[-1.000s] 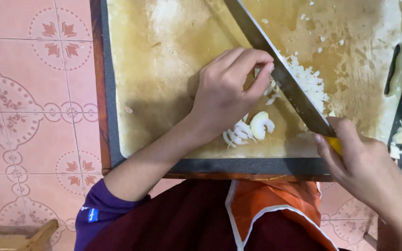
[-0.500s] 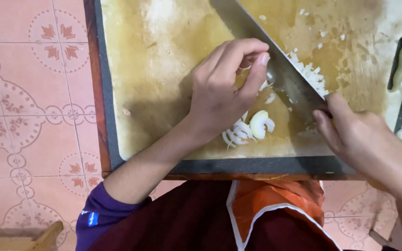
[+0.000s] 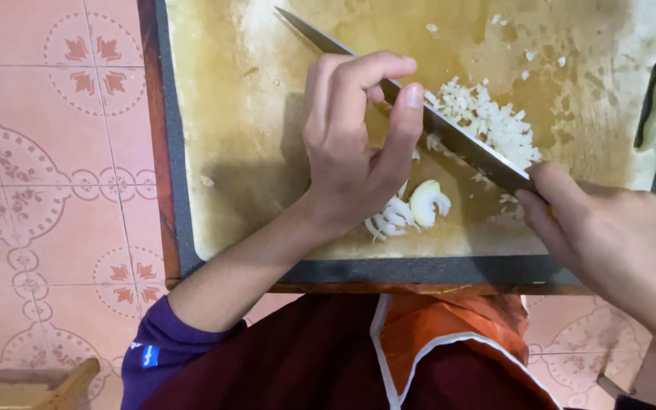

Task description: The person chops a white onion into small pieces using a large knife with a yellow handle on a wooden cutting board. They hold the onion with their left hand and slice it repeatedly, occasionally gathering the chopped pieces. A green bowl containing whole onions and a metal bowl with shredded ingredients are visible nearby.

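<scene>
A right hand (image 3: 609, 235) grips a chef's knife (image 3: 411, 110) over chopped onion (image 3: 487, 121) on a stained cutting board (image 3: 252, 152); the left hand (image 3: 351, 144), fingers curled, steadies the blade, best kept clear of the edge.

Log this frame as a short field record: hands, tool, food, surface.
left hand: fingers arched over the blade, fingertips resting on its spine
right hand: gripping the knife at the handle end
knife: long blade lying diagonally across the board
chopped onion: fine white pile beyond the blade
onion slices: a few curved pieces near the left hand
cutting board: worn, stained, with a dark edge
floor: pink patterned tiles
</scene>
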